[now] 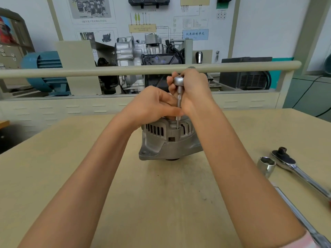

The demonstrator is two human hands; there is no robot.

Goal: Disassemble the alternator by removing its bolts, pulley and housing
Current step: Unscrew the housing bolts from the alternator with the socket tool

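Head view, the only one given: the alternator (168, 140) stands upright near the middle of the tabletop (53, 176), toward its far edge, with its slotted housing facing the camera and its underside resting on the surface. A small ratchet with a long extension (178, 97) stands nearly vertical above it, its long axis running straight down into a recess at the top of the housing, where a bolt presumably sits, though the bolt itself is too small to make out. The right hand (192, 90) is curled round the round ratchet head at the top, directly above the alternator. The left hand (154, 104) is lower and nearer the housing, its fingers pinching the extension shaft just above the casting, seemingly to keep it in line. Both hands are closed on the same tool, so the coming turn depends on holding that vertical axis over the recess. A loose socket (266, 165) and a larger ratchet (297, 170) lie near the tabletop's right edge, well apart from the alternator.
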